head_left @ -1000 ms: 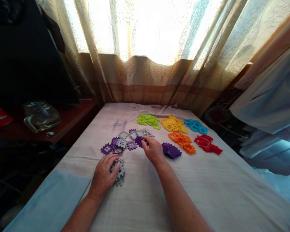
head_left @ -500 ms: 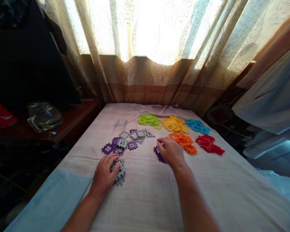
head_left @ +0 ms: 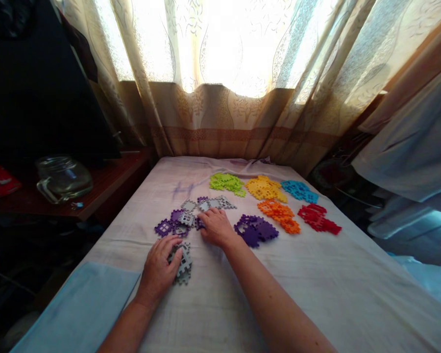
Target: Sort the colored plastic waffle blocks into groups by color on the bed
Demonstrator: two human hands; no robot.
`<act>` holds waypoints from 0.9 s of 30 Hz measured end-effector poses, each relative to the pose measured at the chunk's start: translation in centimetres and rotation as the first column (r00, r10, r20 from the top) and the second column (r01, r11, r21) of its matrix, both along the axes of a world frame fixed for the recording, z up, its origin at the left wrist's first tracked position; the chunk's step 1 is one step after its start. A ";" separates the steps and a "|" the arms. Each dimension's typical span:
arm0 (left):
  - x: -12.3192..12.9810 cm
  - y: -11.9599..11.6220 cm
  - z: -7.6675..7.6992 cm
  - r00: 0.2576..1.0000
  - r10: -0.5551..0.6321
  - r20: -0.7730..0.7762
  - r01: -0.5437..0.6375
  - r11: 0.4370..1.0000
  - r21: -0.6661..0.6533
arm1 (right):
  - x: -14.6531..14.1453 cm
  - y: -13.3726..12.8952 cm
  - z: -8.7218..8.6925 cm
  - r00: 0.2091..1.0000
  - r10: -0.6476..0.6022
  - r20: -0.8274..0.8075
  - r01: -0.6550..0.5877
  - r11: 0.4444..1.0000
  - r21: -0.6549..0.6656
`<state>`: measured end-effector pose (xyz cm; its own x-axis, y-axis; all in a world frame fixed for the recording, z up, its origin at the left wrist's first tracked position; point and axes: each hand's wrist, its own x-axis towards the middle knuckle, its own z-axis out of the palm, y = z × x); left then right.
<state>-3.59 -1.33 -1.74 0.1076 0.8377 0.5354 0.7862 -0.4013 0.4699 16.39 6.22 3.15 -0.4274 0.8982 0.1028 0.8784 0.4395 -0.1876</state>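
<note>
Several grey tiles [head_left: 184,264] sit under my spread left hand [head_left: 159,264], likely steadied; my right hand's [head_left: 217,228] pinch I can't tell.

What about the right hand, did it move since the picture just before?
Yes. The right hand went left, away from the orange pile, from the purple pile to the mixed gray and purple pieces.

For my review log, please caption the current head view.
Left hand on gray interlocking tiles, right hand at a mixed purple-gray tile cluster, with a separate purple tile pile to its right.
</note>
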 end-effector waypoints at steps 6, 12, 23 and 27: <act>-0.1 0.0 0.0 1.000 -0.015 -0.007 0.015 1.000 -0.003 | 1.9 -2.8 0.3 0.994 -0.090 -0.063 0.094 0.994 0.055; -0.2 0.1 -0.3 1.000 -0.007 -0.009 0.007 1.000 0.004 | 7.8 -4.0 2.3 0.919 -0.383 -0.098 0.390 0.918 0.067; 0.0 0.1 0.2 1.000 0.008 0.014 -0.008 1.000 0.003 | 11.7 -3.9 2.4 0.836 -0.542 -0.087 0.547 0.836 0.048; -0.1 0.1 0.1 0.999 0.028 0.029 -0.028 1.000 -0.001 | 6.5 -3.9 2.9 0.926 -0.327 -0.188 0.344 0.936 0.071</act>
